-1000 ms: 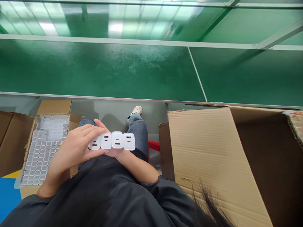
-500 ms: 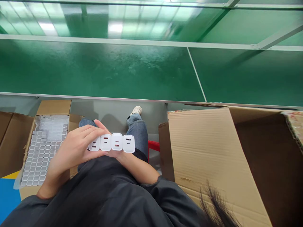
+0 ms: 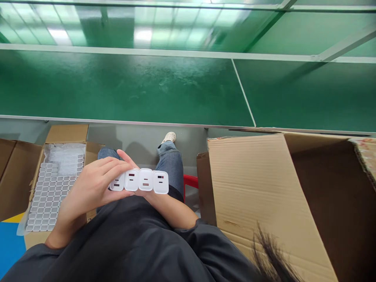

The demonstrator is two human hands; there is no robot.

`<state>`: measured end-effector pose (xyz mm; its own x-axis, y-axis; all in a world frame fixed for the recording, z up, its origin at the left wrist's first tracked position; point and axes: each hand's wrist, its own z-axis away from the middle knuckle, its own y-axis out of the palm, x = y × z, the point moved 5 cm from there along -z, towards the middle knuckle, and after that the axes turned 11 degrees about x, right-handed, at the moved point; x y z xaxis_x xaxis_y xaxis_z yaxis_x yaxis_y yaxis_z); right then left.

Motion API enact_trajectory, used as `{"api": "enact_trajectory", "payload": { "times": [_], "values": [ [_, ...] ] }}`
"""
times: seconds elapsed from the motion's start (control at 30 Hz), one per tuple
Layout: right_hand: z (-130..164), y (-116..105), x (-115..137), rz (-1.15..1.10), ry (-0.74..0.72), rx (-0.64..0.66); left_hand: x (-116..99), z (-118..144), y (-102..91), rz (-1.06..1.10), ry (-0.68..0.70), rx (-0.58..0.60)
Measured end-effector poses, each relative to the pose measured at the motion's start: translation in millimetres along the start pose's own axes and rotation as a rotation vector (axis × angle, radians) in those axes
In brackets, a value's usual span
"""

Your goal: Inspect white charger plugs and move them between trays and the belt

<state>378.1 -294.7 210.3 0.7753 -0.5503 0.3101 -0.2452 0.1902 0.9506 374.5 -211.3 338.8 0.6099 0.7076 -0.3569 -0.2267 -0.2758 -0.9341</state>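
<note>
A row of several white charger plugs rests side by side above my lap, their port faces up. My left hand covers the left end of the row, fingers curled over the first plug. My right hand lies underneath the row and is mostly hidden by it; only its forearm shows clearly. To my left an open cardboard box holds a tray packed with many more white plugs.
A large open brown carton stands at my right, its flap leaning toward me. A green table top with a metal edge stretches ahead. My legs in jeans, a white shoe and a red stool edge show below.
The row of plugs and both hands have sunk slightly toward my lap. Nothing was let go or picked up.
</note>
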Motion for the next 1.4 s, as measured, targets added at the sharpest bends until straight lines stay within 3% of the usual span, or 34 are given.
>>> {"api": "enact_trajectory", "payload": {
  "times": [0.13,0.3,0.47,0.67,0.9,1.23,1.4],
  "values": [
    [0,2,3,-0.027,-0.033,0.067,-3,-1,-0.4,-0.012,-0.008,-0.014],
    [1,12,2,-0.107,-0.101,0.136,7,-3,-0.3,0.056,-0.134,0.005],
    [8,31,0,-0.136,-0.207,-0.036,29,-12,-3.1,0.274,-0.262,0.161],
    [22,57,8,-0.23,-0.254,-0.149,28,-23,-11.6,0.434,-0.28,0.215],
    [26,56,9,-0.107,-0.172,-0.285,29,-29,-9.2,0.531,-0.329,0.266],
    [28,55,9,-0.255,-0.191,-0.345,32,-35,-7.8,0.555,-0.381,0.333],
    [26,58,9,-0.368,-0.271,-0.283,36,-34,-4.5,0.594,-0.401,0.397]
  ]
}}
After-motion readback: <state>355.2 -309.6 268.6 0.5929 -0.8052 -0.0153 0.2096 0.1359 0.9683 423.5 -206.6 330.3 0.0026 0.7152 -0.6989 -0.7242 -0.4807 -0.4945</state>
